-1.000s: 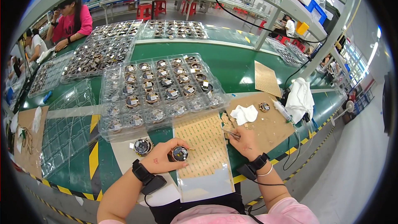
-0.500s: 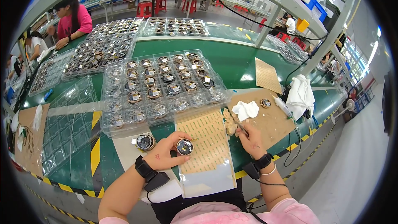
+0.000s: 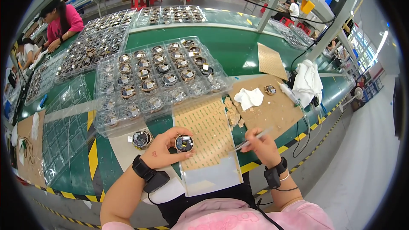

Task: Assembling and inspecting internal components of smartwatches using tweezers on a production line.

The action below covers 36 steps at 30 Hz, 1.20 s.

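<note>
My left hand [image 3: 162,150] grips a round, watch-like electronic module [image 3: 184,143] by its rim, black inner face up. It is over the left edge of a tan adhesive sheet [image 3: 206,123] printed with rows of small green marks. A second round module [image 3: 141,139] lies left of that hand on pale paper. To the right of the sheet, my right hand [image 3: 264,149] pinches slim metal tweezers [image 3: 241,146]. Their pointed end is directed down and left at the sheet's right edge, and their back end is blurred.
Ahead sits a clear compartment tray [image 3: 100,113] of round modules; more filled trays [image 3: 170,15] stand behind. Right are brown board [image 3: 281,110], peeled tan scraps [image 3: 232,113], white cloth [image 3: 248,98], another module [image 3: 270,89] and cables. A co-worker [image 3: 64,21] in pink sits at far left.
My right hand has turned, bringing the tweezers' tips down toward the adhesive sheet. My left hand still holds the module. The whole view has shifted slightly.
</note>
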Available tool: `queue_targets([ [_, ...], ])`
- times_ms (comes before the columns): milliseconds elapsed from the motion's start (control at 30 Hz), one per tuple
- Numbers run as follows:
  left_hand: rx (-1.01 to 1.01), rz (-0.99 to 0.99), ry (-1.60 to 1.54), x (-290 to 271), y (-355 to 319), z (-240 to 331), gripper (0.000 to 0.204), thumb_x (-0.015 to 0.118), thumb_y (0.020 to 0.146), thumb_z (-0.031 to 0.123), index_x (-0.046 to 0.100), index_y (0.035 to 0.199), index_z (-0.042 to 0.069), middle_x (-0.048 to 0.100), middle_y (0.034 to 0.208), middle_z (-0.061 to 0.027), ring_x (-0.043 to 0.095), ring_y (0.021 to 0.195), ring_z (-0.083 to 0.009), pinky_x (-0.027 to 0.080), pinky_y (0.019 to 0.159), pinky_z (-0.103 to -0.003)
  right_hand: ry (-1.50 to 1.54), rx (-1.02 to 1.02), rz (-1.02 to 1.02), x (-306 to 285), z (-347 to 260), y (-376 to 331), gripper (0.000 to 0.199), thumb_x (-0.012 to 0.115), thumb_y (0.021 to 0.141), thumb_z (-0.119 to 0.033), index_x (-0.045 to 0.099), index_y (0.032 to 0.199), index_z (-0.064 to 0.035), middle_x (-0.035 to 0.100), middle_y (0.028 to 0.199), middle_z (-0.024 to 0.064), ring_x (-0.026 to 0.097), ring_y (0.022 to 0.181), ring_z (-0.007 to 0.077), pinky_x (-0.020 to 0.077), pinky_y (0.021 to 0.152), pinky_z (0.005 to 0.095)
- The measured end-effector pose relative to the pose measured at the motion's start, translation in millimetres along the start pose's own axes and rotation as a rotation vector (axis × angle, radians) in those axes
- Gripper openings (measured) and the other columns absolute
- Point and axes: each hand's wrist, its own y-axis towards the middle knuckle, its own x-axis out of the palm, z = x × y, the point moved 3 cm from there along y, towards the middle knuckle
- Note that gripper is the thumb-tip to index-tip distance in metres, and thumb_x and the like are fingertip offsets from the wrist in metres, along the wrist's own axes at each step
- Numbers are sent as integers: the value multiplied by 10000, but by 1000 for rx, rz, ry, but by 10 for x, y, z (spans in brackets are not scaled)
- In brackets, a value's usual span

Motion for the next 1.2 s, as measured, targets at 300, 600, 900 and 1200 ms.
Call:
queue_targets([
  [300,-52,58,214,75,-34,-53,447,789,724,43,507,1071,57,594,960,-21,591,829,-85,484,749,-231,-224,152,-196,214,117,-235,134,615,902,-85,574,981,15,633,880,41,639,837,108,510,743,231],
  [600,-4,1,496,114,-2,-36,460,773,740,178,500,1099,88,608,860,-60,622,667,-135,481,596,-253,-232,184,-124,123,198,-255,142,602,915,-99,592,977,28,645,901,54,640,857,109,502,749,225],
  [900,-2,-7,469,112,1,-82,438,778,738,175,509,1074,93,616,868,-61,626,674,-143,483,600,-257,-283,142,-152,81,247,-207,138,620,906,-113,616,951,17,654,886,47,620,849,97,485,744,228],
  [1200,-15,10,522,141,7,-12,441,775,743,156,498,1078,85,637,829,-67,634,669,-152,491,604,-264,-332,81,-181,62,181,-221,100,648,875,-73,683,929,4,682,905,62,615,866,108,480,774,243],
])
